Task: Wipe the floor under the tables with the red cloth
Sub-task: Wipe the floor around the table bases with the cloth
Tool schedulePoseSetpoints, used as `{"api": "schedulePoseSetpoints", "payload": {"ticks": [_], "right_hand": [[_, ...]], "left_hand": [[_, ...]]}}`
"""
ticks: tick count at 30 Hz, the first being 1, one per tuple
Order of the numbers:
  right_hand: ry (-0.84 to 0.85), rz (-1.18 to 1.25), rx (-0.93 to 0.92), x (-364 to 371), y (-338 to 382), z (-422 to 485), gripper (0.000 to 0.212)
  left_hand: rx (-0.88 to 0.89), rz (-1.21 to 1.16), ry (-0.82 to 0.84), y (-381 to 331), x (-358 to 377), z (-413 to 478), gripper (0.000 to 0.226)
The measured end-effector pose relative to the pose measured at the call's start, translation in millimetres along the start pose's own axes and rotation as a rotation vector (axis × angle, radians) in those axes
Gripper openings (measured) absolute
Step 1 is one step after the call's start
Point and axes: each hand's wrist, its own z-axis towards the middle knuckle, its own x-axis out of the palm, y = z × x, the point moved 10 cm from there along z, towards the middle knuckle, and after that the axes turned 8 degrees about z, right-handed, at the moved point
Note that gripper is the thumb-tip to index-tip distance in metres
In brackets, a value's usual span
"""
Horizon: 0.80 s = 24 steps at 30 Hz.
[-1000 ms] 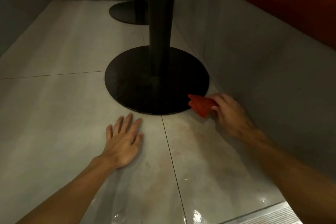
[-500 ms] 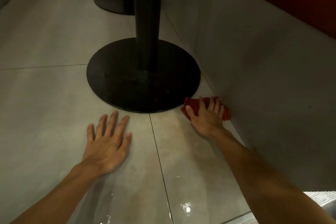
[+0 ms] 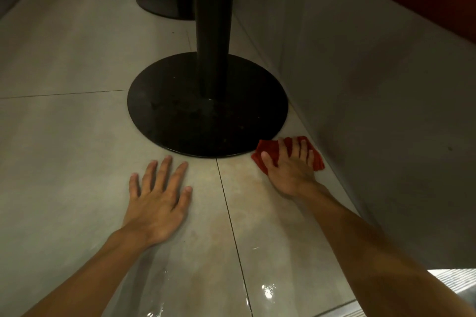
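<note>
The red cloth [image 3: 268, 150] lies flat on the grey tiled floor [image 3: 64, 136], between the round black table base [image 3: 206, 108] and the grey wall [image 3: 373, 110] on the right. My right hand [image 3: 291, 170] presses on the cloth with straight, spread fingers and covers most of it. My left hand [image 3: 159, 195] rests flat on the floor, fingers spread, just in front of the base's near edge and holding nothing.
A black column [image 3: 213, 26] rises from the base. A second black table base [image 3: 164, 1] stands farther back. A grey wall runs along the far left. The near floor tiles shine wet, and a metal strip [image 3: 453, 280] shows at the bottom right.
One second ago my right hand held the cloth bunched up off the floor. It has since laid the cloth flat and pressed down on it by the wall. My left hand stayed planted.
</note>
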Motion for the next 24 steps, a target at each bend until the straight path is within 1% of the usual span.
{"api": "schedulePoseSetpoints", "payload": {"ticks": [3, 8, 11, 14, 16, 17, 19, 21, 24], "right_hand": [[0.011, 0.027, 0.024, 6.6, 16.8, -6.2, 0.077], [0.028, 0.083, -0.084, 22.0, 49.1, -34.3, 0.082], [0.028, 0.111, -0.143, 16.5, 40.7, -38.0, 0.092], [0.010, 0.140, -0.097, 2.1, 17.0, -28.8, 0.099], [-0.050, 0.128, -0.046, -7.9, 7.0, -22.9, 0.099], [-0.088, 0.080, -0.025, -11.1, 5.7, -21.8, 0.098], [-0.130, -0.005, -0.001, -11.7, 10.3, -23.2, 0.095], [-0.115, 0.015, 0.011, -7.0, 16.0, -26.1, 0.091], [-0.056, 0.046, -0.001, 5.0, 37.6, -31.4, 0.085]], "left_hand": [[0.003, -0.002, -0.004, -1.2, -1.0, 0.2, 0.071], [-0.001, -0.015, 0.002, -0.8, -3.3, -0.9, 0.075], [0.010, -0.065, 0.001, 1.1, -5.5, -0.7, 0.081], [-0.017, -0.115, -0.033, 14.3, -9.8, -4.3, 0.087], [-0.066, -0.096, -0.045, 27.4, -12.0, -8.9, 0.091], [-0.090, -0.083, -0.038, 33.9, -12.1, -11.3, 0.092], [-0.119, -0.044, 0.011, 43.9, -8.4, -15.5, 0.093], [-0.113, -0.022, 0.051, 44.6, -3.3, -15.2, 0.092], [-0.100, -0.025, 0.063, 43.3, 0.9, -15.4, 0.089]]}}
